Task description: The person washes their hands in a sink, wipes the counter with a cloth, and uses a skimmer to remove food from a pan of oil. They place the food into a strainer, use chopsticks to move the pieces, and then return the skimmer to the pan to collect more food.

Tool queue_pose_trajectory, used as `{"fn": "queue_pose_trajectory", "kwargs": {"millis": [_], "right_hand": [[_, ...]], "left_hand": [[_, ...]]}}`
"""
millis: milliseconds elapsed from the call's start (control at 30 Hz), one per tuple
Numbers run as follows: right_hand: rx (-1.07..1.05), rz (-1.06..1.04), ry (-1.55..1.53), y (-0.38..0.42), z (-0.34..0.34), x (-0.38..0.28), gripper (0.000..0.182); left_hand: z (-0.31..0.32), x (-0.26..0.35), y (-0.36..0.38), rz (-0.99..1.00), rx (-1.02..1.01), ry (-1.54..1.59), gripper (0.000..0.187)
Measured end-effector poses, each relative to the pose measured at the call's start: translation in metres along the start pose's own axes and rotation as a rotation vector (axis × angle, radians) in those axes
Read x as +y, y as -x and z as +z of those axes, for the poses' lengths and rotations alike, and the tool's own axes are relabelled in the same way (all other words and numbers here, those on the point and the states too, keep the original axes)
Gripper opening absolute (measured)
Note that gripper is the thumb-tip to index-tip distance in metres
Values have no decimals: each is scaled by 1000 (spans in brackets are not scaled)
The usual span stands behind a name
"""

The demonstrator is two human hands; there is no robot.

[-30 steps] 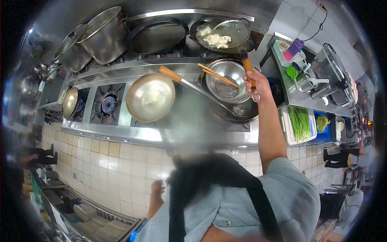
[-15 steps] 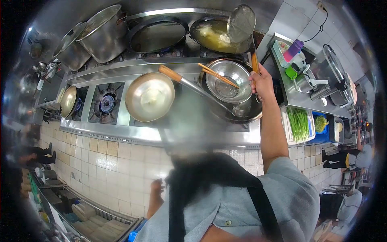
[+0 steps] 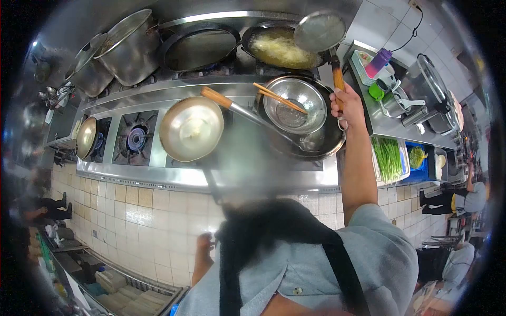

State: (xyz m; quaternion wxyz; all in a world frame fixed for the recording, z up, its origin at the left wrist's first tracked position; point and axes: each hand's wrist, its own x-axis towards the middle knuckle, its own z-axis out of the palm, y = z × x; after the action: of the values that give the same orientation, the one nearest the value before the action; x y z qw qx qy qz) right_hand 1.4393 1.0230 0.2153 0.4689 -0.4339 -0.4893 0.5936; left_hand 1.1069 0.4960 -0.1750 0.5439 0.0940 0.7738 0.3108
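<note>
My right hand (image 3: pixel 348 105) is wrapped round the wooden handle of a round strainer (image 3: pixel 320 31), whose mesh disc is over the right edge of a wok of bubbling yellow oil (image 3: pixel 282 50). Below the wok, a metal colander (image 3: pixel 315 118) rests in a black wok (image 3: pixel 333 143), with wooden chopsticks (image 3: pixel 279 98) across it. A ladle (image 3: pixel 255 119) with a wooden grip reaches into the same wok. To its left lies a pale pan (image 3: pixel 171 127) holding a little pale food. My left hand (image 3: pixel 205 242) hangs over the tiled floor, its fingers partly visible, touching no object.
Large pots (image 3: pixel 129 58) and a dark wok (image 3: pixel 200 48) line the back of the stove. A burner (image 3: pixel 136 138) glows blue at left. Green stalks (image 3: pixel 388 160), a purple bottle (image 3: pixel 378 63) and containers are at right. Other people (image 3: pixel 473 200) stand at the far sides.
The strainer has shifted right and tilted flatter above the oil, and my right hand has moved slightly right and down. More foam and bubbles cover the oil. The camera view has shifted slightly.
</note>
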Motion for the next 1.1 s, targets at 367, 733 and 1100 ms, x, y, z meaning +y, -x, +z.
{"fn": "queue_pose_trajectory", "kwargs": {"millis": [367, 733, 1100], "right_hand": [[38, -32, 143, 99, -38, -2, 56], [60, 135, 505, 234, -124, -20, 62], [76, 159, 640, 235, -105, -13, 62]], "left_hand": [[-12, -8, -18, 72, -87, -149, 26], [-14, 61, -56, -185, -20, -75, 37], [-24, 32, -124, 246, -75, -285, 46]]}}
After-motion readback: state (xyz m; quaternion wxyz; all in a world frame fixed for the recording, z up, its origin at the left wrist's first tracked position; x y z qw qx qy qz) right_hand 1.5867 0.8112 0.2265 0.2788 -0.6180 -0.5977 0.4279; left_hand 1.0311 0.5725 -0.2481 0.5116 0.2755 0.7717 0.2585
